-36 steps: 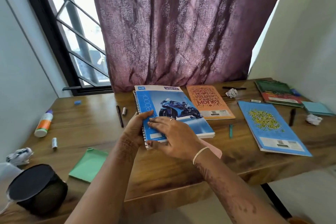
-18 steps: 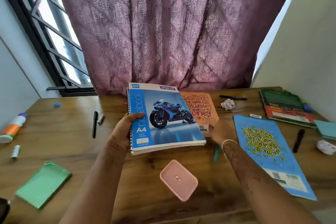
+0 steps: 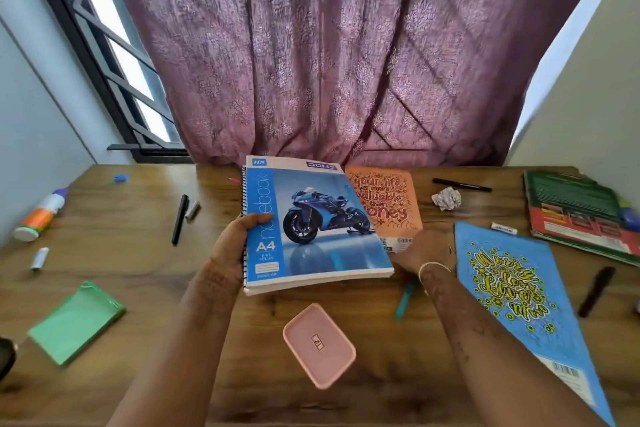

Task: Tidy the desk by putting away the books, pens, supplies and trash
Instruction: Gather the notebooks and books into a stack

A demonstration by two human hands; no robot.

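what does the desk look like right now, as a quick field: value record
left hand: grips motorcycle notebook by its spiral edge, held above the desk
right hand: at orange book's near corner, fingers hidden
flat on desk: blue book, pink case, teal pen
trash: crumpled paper, right of orange book

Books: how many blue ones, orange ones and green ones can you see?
Blue: 2, motorcycle notebook and yellow-lettered book
Orange: 1, orange book
Green: 1, green book by the wall; green pad not counted
Total: 4
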